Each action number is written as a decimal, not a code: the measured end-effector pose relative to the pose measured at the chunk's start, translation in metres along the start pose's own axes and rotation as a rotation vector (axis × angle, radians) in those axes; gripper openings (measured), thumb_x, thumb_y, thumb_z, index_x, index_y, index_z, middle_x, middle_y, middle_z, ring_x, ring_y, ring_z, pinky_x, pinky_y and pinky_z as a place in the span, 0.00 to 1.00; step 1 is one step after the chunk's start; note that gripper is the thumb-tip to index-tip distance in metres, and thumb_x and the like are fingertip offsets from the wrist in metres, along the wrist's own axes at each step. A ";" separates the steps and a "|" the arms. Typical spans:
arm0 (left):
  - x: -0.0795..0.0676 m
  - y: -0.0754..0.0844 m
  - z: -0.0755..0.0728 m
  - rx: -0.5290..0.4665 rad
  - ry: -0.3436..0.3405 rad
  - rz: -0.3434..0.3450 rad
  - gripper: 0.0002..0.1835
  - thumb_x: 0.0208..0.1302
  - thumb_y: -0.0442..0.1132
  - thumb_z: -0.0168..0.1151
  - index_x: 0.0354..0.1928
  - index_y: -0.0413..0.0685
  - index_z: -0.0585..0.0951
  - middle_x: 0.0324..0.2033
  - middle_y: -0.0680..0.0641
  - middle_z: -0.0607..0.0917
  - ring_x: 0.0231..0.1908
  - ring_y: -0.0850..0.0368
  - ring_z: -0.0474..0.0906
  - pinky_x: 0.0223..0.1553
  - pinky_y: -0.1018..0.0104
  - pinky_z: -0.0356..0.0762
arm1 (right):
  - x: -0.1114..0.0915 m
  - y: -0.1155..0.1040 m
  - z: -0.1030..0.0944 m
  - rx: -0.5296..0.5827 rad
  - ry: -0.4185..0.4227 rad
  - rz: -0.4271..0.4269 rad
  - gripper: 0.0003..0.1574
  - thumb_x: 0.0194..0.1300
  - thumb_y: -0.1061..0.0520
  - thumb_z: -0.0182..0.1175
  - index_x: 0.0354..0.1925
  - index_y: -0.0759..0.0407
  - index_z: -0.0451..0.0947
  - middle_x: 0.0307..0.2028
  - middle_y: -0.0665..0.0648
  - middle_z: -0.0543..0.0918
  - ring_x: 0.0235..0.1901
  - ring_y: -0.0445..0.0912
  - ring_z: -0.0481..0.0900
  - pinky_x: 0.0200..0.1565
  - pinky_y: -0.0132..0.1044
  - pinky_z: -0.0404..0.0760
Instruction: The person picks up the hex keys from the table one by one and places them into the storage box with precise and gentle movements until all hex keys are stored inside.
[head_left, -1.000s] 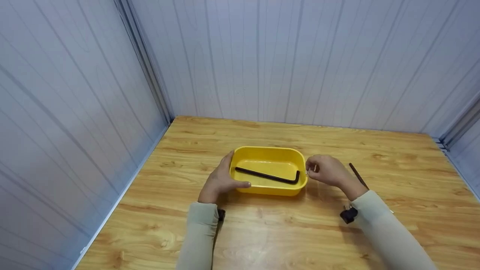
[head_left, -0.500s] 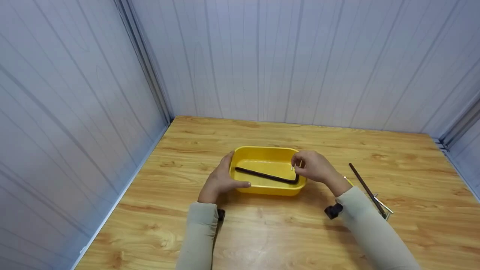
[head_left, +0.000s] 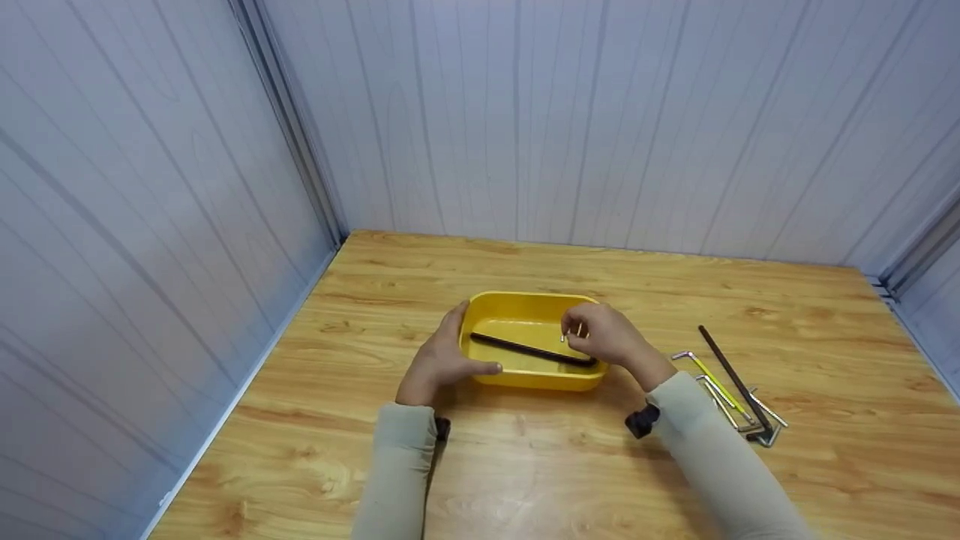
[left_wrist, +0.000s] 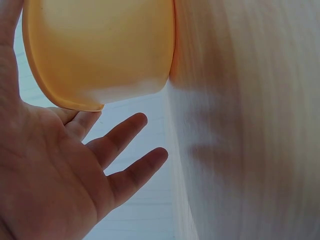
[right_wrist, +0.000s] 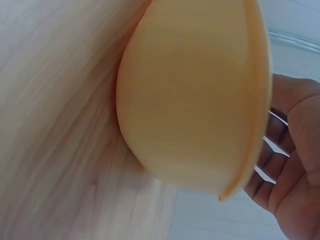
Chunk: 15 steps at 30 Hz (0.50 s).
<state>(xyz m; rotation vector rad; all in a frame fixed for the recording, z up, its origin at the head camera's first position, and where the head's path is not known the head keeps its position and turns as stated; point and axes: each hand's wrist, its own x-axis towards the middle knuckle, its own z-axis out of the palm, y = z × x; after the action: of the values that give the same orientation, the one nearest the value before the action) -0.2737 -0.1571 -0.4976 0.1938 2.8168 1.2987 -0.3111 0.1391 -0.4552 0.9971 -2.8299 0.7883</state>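
A yellow plastic box (head_left: 536, 382) stands on the wooden table, with a long black hex key (head_left: 521, 348) lying inside it. My left hand (head_left: 448, 361) holds the box's left end, thumb along the front rim and fingers at the far side. In the left wrist view, two fingers of that hand (left_wrist: 52, 165) extend free below the box wall (left_wrist: 105, 50). Over the box's right half, my right hand (head_left: 609, 334) pinches a small silver hex key (head_left: 563, 338), mostly hidden by the fingers. The right wrist view shows this hand (right_wrist: 300, 155) beyond the rim.
To the right of the box lie another black hex key (head_left: 724, 365), a yellow one (head_left: 718, 384) and several silver ones, overlapping in a loose pile beside my right forearm. Pale panelled walls (head_left: 517, 127) border the table (head_left: 525, 480) at the back and left.
My right hand has moved left from outside the box's right end to over its inside, carrying the small hex key. The pile on the right is now uncovered. The left hand stays put.
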 end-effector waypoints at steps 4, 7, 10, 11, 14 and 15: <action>0.001 0.000 0.001 -0.003 0.001 0.007 0.72 0.27 0.67 0.79 0.76 0.62 0.48 0.74 0.53 0.57 0.70 0.50 0.60 0.68 0.47 0.60 | 0.004 0.001 0.006 0.007 -0.003 0.005 0.03 0.59 0.60 0.60 0.33 0.54 0.81 0.31 0.49 0.82 0.29 0.41 0.76 0.33 0.36 0.77; 0.001 -0.001 0.001 -0.008 0.005 0.007 0.72 0.27 0.66 0.79 0.76 0.62 0.48 0.74 0.53 0.57 0.69 0.50 0.60 0.68 0.47 0.60 | 0.007 0.001 0.010 0.017 -0.004 0.006 0.04 0.59 0.60 0.60 0.33 0.53 0.81 0.30 0.49 0.82 0.29 0.41 0.76 0.33 0.36 0.76; 0.001 -0.001 0.001 -0.009 0.006 0.003 0.71 0.27 0.66 0.79 0.76 0.63 0.48 0.74 0.53 0.57 0.69 0.50 0.60 0.68 0.47 0.60 | 0.010 0.001 0.014 0.028 -0.003 0.007 0.04 0.59 0.60 0.60 0.32 0.53 0.81 0.29 0.49 0.82 0.27 0.41 0.75 0.32 0.36 0.76; 0.001 -0.001 0.001 -0.011 0.005 0.003 0.71 0.27 0.66 0.79 0.76 0.63 0.48 0.74 0.53 0.57 0.70 0.49 0.60 0.68 0.47 0.60 | 0.011 0.001 0.015 0.029 -0.005 0.006 0.04 0.59 0.61 0.60 0.32 0.53 0.81 0.29 0.49 0.82 0.27 0.41 0.75 0.31 0.36 0.76; 0.001 -0.001 0.002 -0.008 0.004 -0.003 0.71 0.28 0.65 0.79 0.76 0.63 0.48 0.74 0.53 0.57 0.69 0.49 0.60 0.67 0.47 0.60 | 0.015 0.002 0.019 0.017 -0.012 0.006 0.04 0.59 0.62 0.60 0.32 0.53 0.81 0.28 0.49 0.82 0.27 0.41 0.75 0.31 0.36 0.75; 0.001 -0.002 0.002 -0.005 0.003 -0.006 0.71 0.28 0.65 0.79 0.76 0.63 0.48 0.74 0.54 0.57 0.69 0.49 0.60 0.67 0.47 0.61 | 0.016 0.003 0.021 0.009 -0.014 0.005 0.05 0.58 0.62 0.60 0.31 0.53 0.81 0.28 0.49 0.82 0.27 0.41 0.74 0.31 0.36 0.75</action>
<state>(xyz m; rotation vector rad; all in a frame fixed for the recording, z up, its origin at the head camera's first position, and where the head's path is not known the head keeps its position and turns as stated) -0.2744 -0.1564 -0.5002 0.1834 2.8143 1.3060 -0.3227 0.1218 -0.4711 1.0004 -2.8442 0.7989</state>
